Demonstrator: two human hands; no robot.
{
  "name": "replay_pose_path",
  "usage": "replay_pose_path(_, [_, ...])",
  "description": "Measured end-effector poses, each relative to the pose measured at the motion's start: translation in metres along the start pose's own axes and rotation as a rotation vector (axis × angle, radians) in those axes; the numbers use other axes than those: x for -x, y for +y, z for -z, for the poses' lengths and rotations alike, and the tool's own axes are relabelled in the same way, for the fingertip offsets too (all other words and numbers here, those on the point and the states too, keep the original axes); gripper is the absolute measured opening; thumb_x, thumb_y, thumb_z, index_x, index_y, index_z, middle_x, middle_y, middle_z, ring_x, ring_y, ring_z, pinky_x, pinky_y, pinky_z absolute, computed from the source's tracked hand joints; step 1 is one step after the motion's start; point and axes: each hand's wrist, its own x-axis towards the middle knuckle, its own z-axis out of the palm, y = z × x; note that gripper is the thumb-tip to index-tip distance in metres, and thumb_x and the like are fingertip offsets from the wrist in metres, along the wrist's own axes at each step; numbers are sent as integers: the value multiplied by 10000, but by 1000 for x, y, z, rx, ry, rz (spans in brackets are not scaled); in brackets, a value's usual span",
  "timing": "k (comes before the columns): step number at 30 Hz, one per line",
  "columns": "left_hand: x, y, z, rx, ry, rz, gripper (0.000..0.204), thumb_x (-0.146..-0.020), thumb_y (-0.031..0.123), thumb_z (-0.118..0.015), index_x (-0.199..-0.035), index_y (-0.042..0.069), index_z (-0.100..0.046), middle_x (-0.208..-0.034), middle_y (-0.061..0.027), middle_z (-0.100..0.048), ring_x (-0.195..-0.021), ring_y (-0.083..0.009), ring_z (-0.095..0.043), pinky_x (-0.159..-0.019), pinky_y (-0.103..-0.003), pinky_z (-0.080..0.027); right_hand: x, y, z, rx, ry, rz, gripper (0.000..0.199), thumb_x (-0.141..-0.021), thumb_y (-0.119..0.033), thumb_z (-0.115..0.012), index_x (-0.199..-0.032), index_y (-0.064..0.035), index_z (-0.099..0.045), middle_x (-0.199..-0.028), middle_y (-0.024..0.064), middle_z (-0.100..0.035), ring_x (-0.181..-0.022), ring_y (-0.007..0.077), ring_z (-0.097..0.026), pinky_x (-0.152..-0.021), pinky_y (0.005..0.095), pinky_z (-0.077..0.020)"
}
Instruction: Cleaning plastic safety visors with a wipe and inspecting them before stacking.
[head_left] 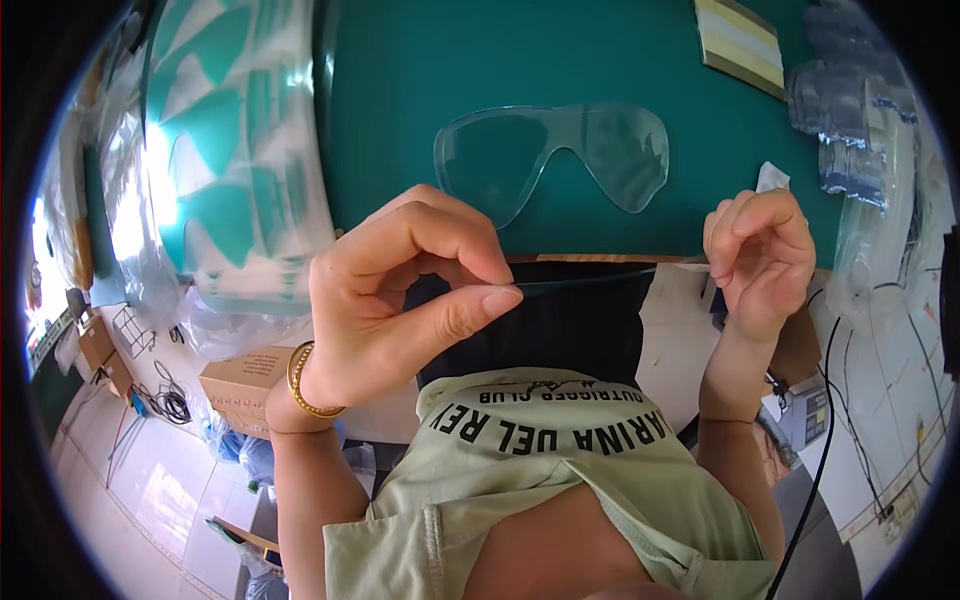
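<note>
My left hand point(400, 285) pinches one end of a thin clear plastic piece point(590, 280) between thumb and forefinger. The piece is seen nearly edge-on, so its outline cannot be made out. At its other end, my right hand point(762, 250) has its fingers curled and pressed together on it. Both hands hold it level over my lap, in front of the table's near edge. Beyond them, a clear goggle lens point(500, 150) with a nose notch lies flat on the green tabletop point(400, 60).
Clear plastic sheeting with lens-shaped forms point(300, 170) covers the table's left side. A yellow-and-white pad point(742, 45) lies far right, near stacked clear packs point(850, 120) and a white scrap point(772, 178). Below left are a cardboard box point(245, 388) and coiled cables point(168, 398).
</note>
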Motion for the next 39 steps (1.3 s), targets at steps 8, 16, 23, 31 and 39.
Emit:
replay_pose_path(8, [-15,-2,-1,-210,110,-109,168,-843,-92,-724,-999,-54,-674,-1043,-118,-611,-867,-150,-616,-719,-259,-513,-1,-4,-1,152,149,13,139,-916,-92,-709,-931,18,-625,-730,67,-632,-547,74,-563,-473,180,-423])
replay_pose_path(16, [-25,-10,-16,-472,428,7,221,-907,-56,-678,-1127,-36,-690,-879,-33,-626,-693,-43,-560,-594,-168,-458,-22,-6,-19,382,242,-264,145,-933,-136,-699,-869,-14,-653,-653,-14,-588,-536,23,-512,-467,165,-355])
replay_pose_path(23, [-28,-15,-20,-536,517,57,321,-894,-65,-683,-1207,-9,-645,-813,5,-606,-623,-6,-515,-562,-151,-418,-25,-8,-19,397,194,-334,160,-937,-150,-695,-880,-7,-654,-650,-16,-588,-538,25,-515,-469,164,-361])
replay_pose_path(31, [-28,-15,-21,-557,532,64,316,-896,-69,-671,-1206,-14,-637,-790,2,-611,-604,-5,-522,-552,-147,-404,-28,-8,-24,403,215,-365,175,-936,-166,-700,-879,-6,-658,-645,-15,-588,-543,26,-518,-476,167,-372])
replay_pose_path(39, [-29,-13,-21,-527,527,87,337,-899,-64,-671,-1228,-19,-621,-794,0,-614,-611,-4,-526,-557,-147,-406,-29,-9,-25,418,232,-400,189,-934,-181,-706,-882,-5,-661,-642,-20,-591,-551,26,-529,-481,169,-381])
